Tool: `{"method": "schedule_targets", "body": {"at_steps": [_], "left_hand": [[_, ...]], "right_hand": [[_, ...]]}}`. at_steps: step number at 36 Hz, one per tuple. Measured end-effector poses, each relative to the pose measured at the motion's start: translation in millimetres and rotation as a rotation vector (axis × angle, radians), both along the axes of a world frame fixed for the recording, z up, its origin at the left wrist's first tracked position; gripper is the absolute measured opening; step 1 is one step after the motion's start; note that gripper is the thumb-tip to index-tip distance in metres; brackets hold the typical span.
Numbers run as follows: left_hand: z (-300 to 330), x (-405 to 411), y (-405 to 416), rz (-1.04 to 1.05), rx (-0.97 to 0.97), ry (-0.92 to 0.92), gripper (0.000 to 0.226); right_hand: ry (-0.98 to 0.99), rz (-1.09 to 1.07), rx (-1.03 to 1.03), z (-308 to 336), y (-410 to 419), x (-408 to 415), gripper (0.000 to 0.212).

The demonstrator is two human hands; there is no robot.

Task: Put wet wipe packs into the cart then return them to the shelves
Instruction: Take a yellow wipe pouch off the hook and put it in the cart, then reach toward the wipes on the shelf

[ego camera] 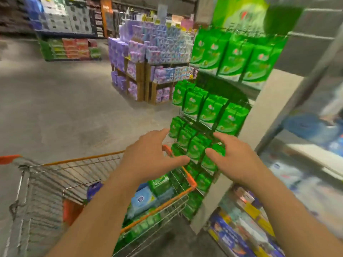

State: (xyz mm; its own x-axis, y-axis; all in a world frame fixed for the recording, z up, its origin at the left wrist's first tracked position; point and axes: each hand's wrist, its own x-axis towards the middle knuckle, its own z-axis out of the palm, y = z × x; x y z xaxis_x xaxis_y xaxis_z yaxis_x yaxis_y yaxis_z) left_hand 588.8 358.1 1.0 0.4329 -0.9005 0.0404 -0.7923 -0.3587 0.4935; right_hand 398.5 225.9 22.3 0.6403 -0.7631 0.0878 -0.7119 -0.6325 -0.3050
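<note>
Green wet wipe packs hang in rows on a wire rack at the end of a shelf unit. Both hands reach toward the lower rows. My left hand is spread with straight fingers and holds nothing. My right hand is spread too, its fingertips touching a low hanging green pack. Below my arms stands the wire cart with orange trim. A green pack and a blue pack lie in it, with more green packs beneath.
The cart's right corner sits close against the rack. Shelves with blue and mixed packs run along the right. A wooden display of purple packs stands ahead, more shelving at the far left. Grey concrete floor lies open on the left.
</note>
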Motion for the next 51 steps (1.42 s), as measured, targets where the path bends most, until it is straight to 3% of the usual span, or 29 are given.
{"method": "schedule_targets", "body": {"at_steps": [14, 19, 27, 34, 40, 45, 51], "left_hand": [[29.5, -211.9, -80.0, -0.345, -0.101, -0.066, 0.116], [36.6, -306.5, -99.6, -0.467, -0.118, -0.068, 0.101], [29.0, -423.6, -124.0, -0.608, -0.112, -0.018, 0.097], [31.6, -486.9, -138.8, -0.705, -0.114, 0.0, 0.108], [34.0, -535.5, -162.9, -0.799, -0.122, -0.002, 0.089], [33.7, -566.8, -188.4, -0.867, -0.112, 0.013, 0.098], [30.0, -600.3, -231.2, -0.917, -0.105, 0.053, 0.086]], "right_hand": [[-0.157, -0.34, -0.053, 15.0, -13.4, -253.7, 0.065], [-0.14, -0.456, -0.041, 13.1, -6.7, -350.1, 0.067], [-0.19, -0.646, -0.027, 9.9, 7.3, -474.4, 0.068], [-0.22, -0.762, -0.002, 0.5, 18.2, -547.6, 0.071], [-0.25, -0.885, 0.042, -4.5, 20.9, -594.8, 0.069], [-0.239, -0.945, 0.051, -8.2, 14.5, -621.4, 0.069], [-0.219, -1.005, 0.038, -6.6, -9.8, -648.1, 0.069]]}}
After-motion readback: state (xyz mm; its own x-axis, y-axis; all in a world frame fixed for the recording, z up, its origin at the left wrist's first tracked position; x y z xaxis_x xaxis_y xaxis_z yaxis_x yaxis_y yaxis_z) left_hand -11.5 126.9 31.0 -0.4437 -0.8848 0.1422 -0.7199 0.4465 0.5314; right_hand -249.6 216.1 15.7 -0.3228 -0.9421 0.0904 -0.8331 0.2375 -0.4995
